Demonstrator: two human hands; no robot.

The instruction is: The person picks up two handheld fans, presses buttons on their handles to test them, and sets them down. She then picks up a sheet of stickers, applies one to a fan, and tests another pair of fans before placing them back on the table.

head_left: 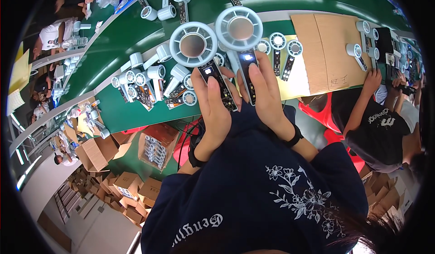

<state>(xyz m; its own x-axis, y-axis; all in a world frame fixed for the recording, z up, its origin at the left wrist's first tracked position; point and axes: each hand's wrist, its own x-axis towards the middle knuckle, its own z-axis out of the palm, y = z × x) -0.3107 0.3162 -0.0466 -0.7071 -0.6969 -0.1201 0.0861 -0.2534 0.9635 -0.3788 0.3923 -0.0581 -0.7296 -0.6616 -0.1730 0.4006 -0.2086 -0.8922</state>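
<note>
surroundings: one smooth green workbench top [158, 114], glossy, with pale reflections. at its left part, one heap of pale blue plastic round-headed devices [156, 72], tilted at several angles, some with dark circuit boards bared. beyond the hands' right side, one yellow paper sheet [287, 91] and one creased brown cardboard sheet [335, 54], flat, matte. one co-worker in a black shirt [380, 127], far right, a hand near a pale blue device on the cardboard sheet. below the bench: one red plastic seat [321, 112]; one open brown cardboard box of pale blue parts [155, 152]; stacked brown cartons [129, 186].

obstruction: the two held heads cover part of the bench and of the devices behind.

items in hand: two, raised over the bench edge, heads side by side; contact between them cannot be told. left, one pale blue ring-headed device [194, 45]; right, its like, a second pale blue ring-headed device [240, 27]. each: spoked translucent rim, shiny brownish metal disc, black circuit board along the handle, small white light lit.

hands: left hand [215, 104] and right hand [265, 91] each pinch a handle, thumb in front, fingers curled about it.
</note>
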